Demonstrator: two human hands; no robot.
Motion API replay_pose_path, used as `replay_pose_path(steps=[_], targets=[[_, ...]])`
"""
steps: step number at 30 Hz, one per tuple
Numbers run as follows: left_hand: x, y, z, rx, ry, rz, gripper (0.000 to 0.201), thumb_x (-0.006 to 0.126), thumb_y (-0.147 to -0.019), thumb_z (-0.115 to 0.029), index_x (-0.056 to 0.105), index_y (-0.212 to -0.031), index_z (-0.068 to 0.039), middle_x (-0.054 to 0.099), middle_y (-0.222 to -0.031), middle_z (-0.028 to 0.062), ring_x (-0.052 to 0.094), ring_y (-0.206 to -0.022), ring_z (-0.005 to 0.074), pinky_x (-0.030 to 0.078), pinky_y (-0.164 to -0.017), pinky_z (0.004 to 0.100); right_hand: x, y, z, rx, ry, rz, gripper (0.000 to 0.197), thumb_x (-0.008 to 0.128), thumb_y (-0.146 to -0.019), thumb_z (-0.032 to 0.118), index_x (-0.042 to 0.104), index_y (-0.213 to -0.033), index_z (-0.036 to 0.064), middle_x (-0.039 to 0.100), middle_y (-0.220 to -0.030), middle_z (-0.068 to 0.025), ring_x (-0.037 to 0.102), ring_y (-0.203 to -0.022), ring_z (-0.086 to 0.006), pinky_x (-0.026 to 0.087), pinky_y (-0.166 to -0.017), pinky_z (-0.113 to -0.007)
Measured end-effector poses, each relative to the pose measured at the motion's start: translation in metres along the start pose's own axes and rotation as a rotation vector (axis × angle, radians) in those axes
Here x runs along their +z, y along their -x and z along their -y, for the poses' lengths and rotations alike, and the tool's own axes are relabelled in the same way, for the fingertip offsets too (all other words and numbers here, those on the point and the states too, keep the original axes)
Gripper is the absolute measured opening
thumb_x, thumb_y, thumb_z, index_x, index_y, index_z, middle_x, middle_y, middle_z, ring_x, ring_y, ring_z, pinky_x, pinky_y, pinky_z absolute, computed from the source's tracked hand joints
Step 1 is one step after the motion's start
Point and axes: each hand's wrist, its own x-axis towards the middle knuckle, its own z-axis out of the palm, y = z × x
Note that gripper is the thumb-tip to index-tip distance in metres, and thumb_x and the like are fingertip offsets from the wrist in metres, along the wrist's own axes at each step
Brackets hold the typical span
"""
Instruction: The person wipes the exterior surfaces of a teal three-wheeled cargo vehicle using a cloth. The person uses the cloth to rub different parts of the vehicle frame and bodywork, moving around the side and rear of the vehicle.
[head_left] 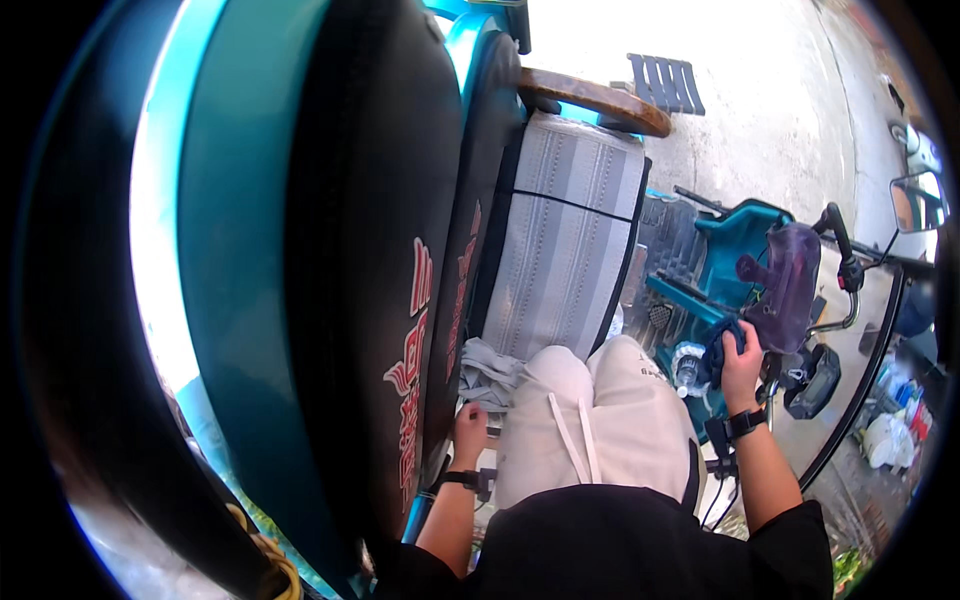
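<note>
My right hand (742, 365) is closed round a dark blue cloth (718, 350) at the teal front part of a three-wheeler-like vehicle. Just left of that cloth, a clear plastic bottle (687, 372) sits in a holder. Down by the seat's near end, my left hand (470, 428) has its fingers curled; whatever they may hold is hidden. A crumpled light grey cloth (490, 372) lies right above it on the seat. The seat (565, 225) has a grey striped cover with a dark cord across it. Both wrists wear black bands.
A black padded backrest (385, 250) with red lettering rises along the left, beside a teal body panel (240, 250). A brown armrest (595, 97) juts out at the far end. Handlebar (843, 245), purple cover (790, 285) and mirror (917, 203) stand at right. A dark slatted grate (667, 84) lies on the concrete.
</note>
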Motion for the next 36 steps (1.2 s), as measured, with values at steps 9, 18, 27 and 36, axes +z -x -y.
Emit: replay_pose_path(steps=[9,18,27,36], targets=[[0.021,-0.01,-0.197,0.219,0.083,0.235,0.031,0.06,-0.101,-0.011,0.062,-0.129,0.002,0.072,-0.117,0.0135,0.073,-0.094,0.019,0.056,-0.084,0.0309,0.016,0.01,0.009,0.075,-0.075,0.013,0.028,0.069,-0.096,0.014,0.064,-0.117,-0.0042,0.07,-0.097,-0.0076,0.064,-0.088,-0.0127,0.052,-0.081,-0.028],[0.011,-0.01,-0.19,0.196,-0.138,0.173,0.029,0.064,-0.1,-0.015,0.065,-0.125,0.0,0.075,-0.107,0.0134,0.074,-0.089,0.0197,0.057,-0.081,0.0323,-0.043,0.031,-0.065,0.198,0.117,-0.065,0.025,0.069,-0.094,0.015,0.066,-0.113,-0.0022,0.071,-0.095,-0.0105,0.066,-0.087,-0.019,0.052,-0.082,-0.032],[0.007,0.017,-0.238,0.353,-0.242,0.158,0.025,0.064,-0.095,-0.008,0.067,-0.118,0.001,0.072,-0.111,0.019,0.072,-0.091,0.0317,0.058,-0.081,0.039,-0.106,-0.074,-0.022,0.008,0.178,-0.266,0.043,0.076,-0.094,0.021,0.06,-0.127,-0.0028,0.07,-0.11,-0.0131,0.067,-0.105,-0.0209,0.051,-0.096,-0.033],[-0.056,0.093,-0.442,1.212,-0.873,-0.484,0.028,0.064,-0.088,0.008,0.063,-0.115,0.001,0.068,-0.111,0.0144,0.068,-0.1,0.0349,0.055,-0.088,0.0459,-0.171,-0.287,0.032,-0.662,0.594,-0.391,0.036,0.073,-0.093,0.013,0.063,-0.126,0.0029,0.067,-0.123,-0.0162,0.065,-0.113,-0.0363,0.051,-0.098,-0.042]])
